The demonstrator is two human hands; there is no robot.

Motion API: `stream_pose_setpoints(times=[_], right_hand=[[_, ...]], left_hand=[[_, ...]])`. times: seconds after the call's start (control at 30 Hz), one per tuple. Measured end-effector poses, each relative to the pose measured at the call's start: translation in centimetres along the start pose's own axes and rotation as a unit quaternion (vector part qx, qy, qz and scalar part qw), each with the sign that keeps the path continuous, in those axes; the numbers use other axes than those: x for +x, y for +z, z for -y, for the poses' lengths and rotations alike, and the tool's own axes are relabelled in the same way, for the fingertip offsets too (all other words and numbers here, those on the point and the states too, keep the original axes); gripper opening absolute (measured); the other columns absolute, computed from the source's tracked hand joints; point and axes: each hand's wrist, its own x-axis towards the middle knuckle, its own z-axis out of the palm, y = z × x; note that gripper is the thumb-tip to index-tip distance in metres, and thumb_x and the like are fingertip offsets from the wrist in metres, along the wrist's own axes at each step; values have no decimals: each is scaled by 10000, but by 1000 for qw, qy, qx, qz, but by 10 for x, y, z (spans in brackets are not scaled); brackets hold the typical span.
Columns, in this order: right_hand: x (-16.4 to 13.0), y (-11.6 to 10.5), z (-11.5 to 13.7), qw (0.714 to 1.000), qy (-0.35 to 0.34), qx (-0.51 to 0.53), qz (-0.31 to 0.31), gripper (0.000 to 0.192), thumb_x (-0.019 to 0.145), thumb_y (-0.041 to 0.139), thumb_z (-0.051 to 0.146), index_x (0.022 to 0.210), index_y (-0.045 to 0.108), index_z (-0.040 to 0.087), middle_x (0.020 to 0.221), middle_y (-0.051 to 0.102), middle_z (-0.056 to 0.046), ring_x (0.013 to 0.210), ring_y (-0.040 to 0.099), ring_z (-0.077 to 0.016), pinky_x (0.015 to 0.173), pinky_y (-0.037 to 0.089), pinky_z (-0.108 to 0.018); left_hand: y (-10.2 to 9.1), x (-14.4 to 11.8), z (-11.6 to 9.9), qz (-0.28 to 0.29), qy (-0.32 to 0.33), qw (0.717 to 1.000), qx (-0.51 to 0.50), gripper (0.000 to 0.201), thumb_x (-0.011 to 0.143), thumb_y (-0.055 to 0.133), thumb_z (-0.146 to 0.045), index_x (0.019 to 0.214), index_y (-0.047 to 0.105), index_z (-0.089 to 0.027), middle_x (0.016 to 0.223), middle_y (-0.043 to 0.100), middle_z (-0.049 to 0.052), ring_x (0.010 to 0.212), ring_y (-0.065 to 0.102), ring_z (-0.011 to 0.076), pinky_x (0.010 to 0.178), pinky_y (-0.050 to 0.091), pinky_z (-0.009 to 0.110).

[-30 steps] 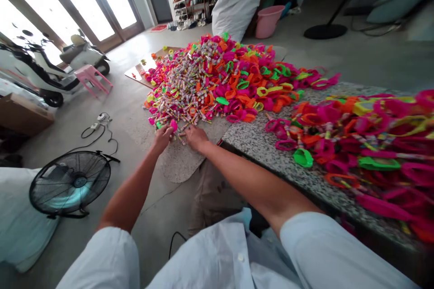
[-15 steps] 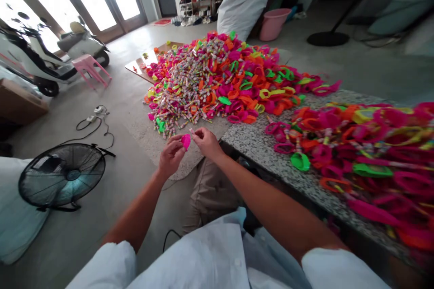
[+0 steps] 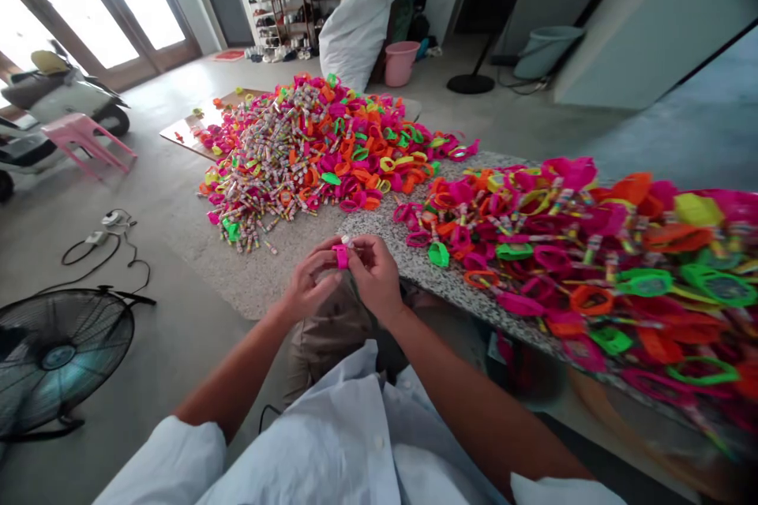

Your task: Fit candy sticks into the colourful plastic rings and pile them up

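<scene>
- Head view: my left hand (image 3: 308,288) and my right hand (image 3: 376,276) meet in front of me, just off the near edge of the worktop (image 3: 266,268).
- The fingers of both hands are pinched together on one small pink plastic piece (image 3: 341,256), held between the two hands, above my lap and clear of the stone surface. A tiny pale bit shows at its top; I cannot tell what it is.
- No brand, label or writing can be read on the piece or anywhere around it; the printed wrappers are too small to make out.
- Beyond my fingers lies a big heap of small striped candy rolls (image 3: 278,150) mixed with pink, orange, green and yellow plastic rings.
- To the right of my fingers a second pile of coloured plastic pieces (image 3: 580,252) covers the worktop; a green piece (image 3: 439,254) lies nearest my right hand.
- Nothing stands between my fingers and the heap; a bare strip of speckled stone lies there.
- To the left, on the floor, stands a black fan (image 3: 56,355), with a cable and plug (image 3: 103,230) beyond it.
- Farther off are a pink stool (image 3: 80,144), a white sack (image 3: 358,20) and a pink bucket (image 3: 399,63).
</scene>
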Motion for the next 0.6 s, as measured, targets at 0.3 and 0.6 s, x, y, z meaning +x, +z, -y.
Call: stream_pose_setpoints(times=[0.3,0.6], right_hand=[[-5,-18,7,1000,11,-21,13,319,993,640,501,1122,619,210,1057,739,-80,886,727,-194,826,587,-331],[-3,-37,33,993,76,-10,93,325,946,671,476,1073,771,194,800,715,-30,641,629,-145,607,519,-265]], left_hand=[[20,8,-11,-85,-77,993,4,278,990,684,-435,1065,747,-175,1362,647,155,1185,655,233,973,551,325],[3,15,-10,16,30,980,198,229,1047,556,-383,1036,645,-173,1037,651,111,973,621,197,894,487,322]])
